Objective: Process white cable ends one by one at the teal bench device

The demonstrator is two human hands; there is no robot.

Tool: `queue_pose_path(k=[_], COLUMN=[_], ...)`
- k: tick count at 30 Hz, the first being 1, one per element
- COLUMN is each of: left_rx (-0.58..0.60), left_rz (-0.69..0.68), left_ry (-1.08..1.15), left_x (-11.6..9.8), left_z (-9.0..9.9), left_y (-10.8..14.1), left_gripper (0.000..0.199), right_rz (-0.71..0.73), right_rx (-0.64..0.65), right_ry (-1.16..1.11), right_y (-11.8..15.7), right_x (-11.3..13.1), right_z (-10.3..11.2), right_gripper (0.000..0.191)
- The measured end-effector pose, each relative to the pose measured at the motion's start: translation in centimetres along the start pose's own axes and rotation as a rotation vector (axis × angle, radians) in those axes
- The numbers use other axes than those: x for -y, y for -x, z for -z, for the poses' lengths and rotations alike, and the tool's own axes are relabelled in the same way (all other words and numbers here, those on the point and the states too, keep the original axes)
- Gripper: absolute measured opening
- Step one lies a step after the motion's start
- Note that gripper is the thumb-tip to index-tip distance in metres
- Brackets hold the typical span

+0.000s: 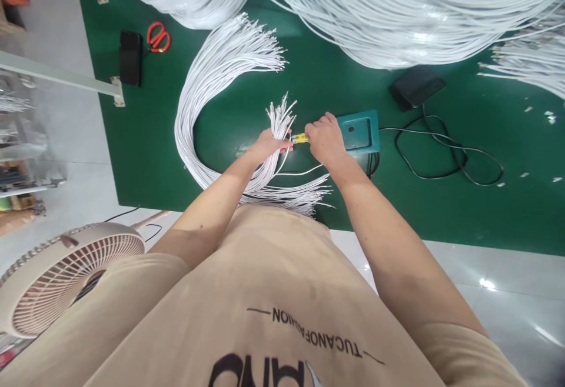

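My left hand (pixel 268 144) is closed around a bunch of white cables (pixel 279 117), whose stripped-looking ends fan out above the fingers. In my right hand (pixel 325 139) is a small yellow tool (pixel 301 138) with a metal tip; the fist hides most of it, so its exact kind is unclear. Its tip points at my left fingers, close to a cable end there. The long cable bundle (pixel 188 110) curves in a C to the left, with one set of ends at the top and others near my waist. Just right of my right hand lies a teal shallow-tray device (pixel 371 133).
A black box (pixel 417 87) with a looped black cord (pixel 461 166) lies to the right. Red-handled scissors (pixel 159 37) and a black phone-like object (pixel 130 57) rest at upper left. Big white cable coils (pixel 397 16) cover the green table's (pixel 463 216) back. A fan (pixel 75 281) stands lower left.
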State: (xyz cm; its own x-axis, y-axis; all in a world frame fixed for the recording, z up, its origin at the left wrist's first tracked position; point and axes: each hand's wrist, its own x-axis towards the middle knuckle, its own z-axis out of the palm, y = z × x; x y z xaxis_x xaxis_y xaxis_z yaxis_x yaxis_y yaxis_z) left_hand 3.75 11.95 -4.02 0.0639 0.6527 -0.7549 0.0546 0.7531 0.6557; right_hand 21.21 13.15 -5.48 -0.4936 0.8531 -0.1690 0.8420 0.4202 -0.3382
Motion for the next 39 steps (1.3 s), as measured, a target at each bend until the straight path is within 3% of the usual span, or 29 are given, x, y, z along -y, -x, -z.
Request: queue_pose_path(k=[14,17,21,28,31,34,36,39], left_rx=[-0.01,0.009,0.019,0.017,0.045,0.07,0.083,0.092], left_rz=[0.046,0.042,0.056,0.026,-0.026,-0.053,-0.063,-0.077], left_ry=[-0.097,-0.087,-0.084,-0.064,-0.045,-0.029,-0.033,-0.075], left_x=[-0.1,-0.2,-0.3,0.0,0.1,-0.1,-0.2,-0.4], left_z=[-0.6,-0.4,-0.3,0.7,1.5,2.0,2.2,2.1], left_y=[-0.6,-0.4,-0.3,-0.2,0.2,0.9,1.3,1.8], left_gripper=[0.041,0.043,0.042,0.047,0.056,0.051,0.043,0.038], right_rz=[-0.063,-0.089,-0.27,-0.294,-0.174,0.207,0.385,0.29], right_rx=[0.027,-0.063,-0.227,-0.237,-0.211,-0.088,-0.051,-0.03], right_ry=[-0.153,-0.13,0.0,0.001,-0.052,-0.126,-0.12,-0.05], right_y=[0.0,0.9,2.5,2.9,3.0,3.6,4.2,5.1], right_x=[0.1,0.0,-0.7,-1.4,0.5,3.9,6.3,8.5], right_z=[0.0,0.2,0.1,-0.1,0.2,-0.2,-1.0,-2.5], right_gripper=[0.026,0.029,0.04,0.045,0.039,0.034,0.036,0.035])
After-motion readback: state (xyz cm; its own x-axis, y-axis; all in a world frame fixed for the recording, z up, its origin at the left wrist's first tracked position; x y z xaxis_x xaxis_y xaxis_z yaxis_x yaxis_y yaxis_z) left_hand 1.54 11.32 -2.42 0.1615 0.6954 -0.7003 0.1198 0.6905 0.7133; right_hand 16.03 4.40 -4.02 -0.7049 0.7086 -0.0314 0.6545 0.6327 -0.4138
